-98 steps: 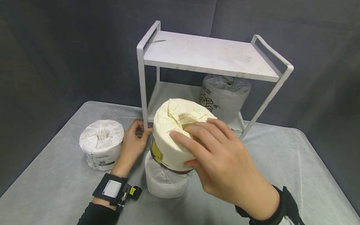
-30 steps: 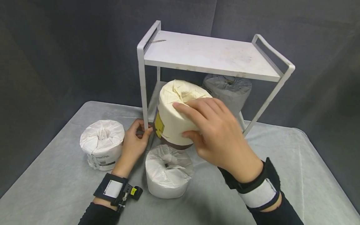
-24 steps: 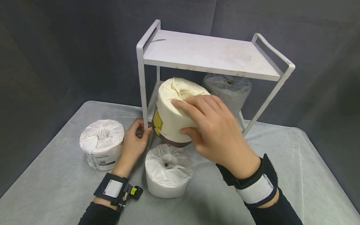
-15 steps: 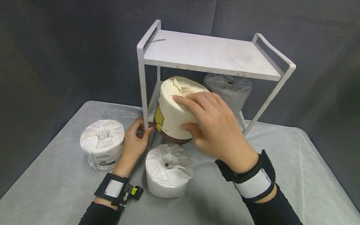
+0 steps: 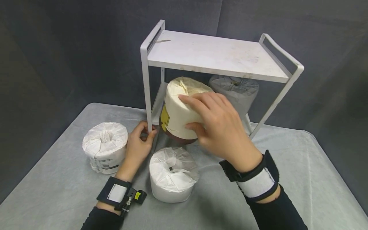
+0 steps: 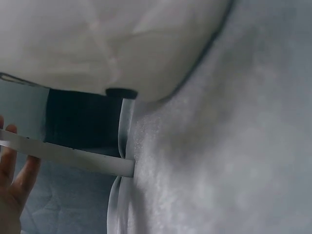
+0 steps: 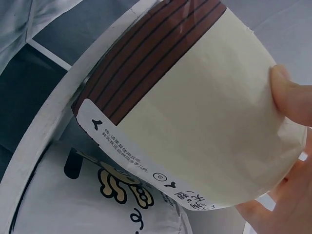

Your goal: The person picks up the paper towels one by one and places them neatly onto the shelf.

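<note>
Fingers and thumb of my right hand (image 5: 224, 127) grip a cream paper-wrapped toilet roll (image 5: 182, 111), tilted, with a brown striped band around its bottom edge. In the head view it overlaps the opening between the two shelves of a white metal rack (image 5: 212, 52). The right wrist view shows the band of the roll (image 7: 209, 107) close over the lower shelf's rim. My left hand (image 5: 137, 145) pinches the rack's front left leg (image 6: 73, 157) near its foot. A white-wrapped toilet roll (image 5: 234, 92) stands at the right of the lower shelf, partly hidden by my right hand.
Two white-wrapped toilet rolls stand on the grey-covered table (image 5: 287, 179): one roll (image 5: 106, 156) left of my left hand, another roll (image 5: 172, 175) in front of the rack. The upper shelf hangs low over the lower one. Dark cloth (image 5: 86, 57) closes off the back.
My right hand has carried the cream roll up and away from me, from above the front white roll to the rack's opening. My left hand keeps its hold on the rack leg.
</note>
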Demonstrator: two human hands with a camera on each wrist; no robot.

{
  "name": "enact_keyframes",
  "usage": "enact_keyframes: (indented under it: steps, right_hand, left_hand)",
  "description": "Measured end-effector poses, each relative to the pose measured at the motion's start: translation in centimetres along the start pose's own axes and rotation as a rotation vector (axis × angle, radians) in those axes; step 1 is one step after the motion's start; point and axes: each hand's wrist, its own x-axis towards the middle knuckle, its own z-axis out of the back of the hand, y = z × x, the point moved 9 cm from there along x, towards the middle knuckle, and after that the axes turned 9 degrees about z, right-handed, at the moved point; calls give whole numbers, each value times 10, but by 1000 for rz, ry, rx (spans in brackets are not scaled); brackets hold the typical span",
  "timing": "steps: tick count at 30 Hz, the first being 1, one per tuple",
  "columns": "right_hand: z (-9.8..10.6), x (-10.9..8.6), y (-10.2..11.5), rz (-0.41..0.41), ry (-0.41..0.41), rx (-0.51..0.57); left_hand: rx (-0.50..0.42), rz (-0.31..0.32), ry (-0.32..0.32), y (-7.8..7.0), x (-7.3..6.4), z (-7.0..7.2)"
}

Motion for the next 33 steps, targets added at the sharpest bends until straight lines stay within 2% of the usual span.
enact_keyframes:
  steps: [16, 33]
  right_hand:
    - [-4, 2, -14, -48, 0, -17]
    - [-16, 10, -28, -118, 31, -20]
  left_hand:
    - [12, 12, 39, 0, 2, 1]
    - [10, 26, 44, 0, 1, 0]
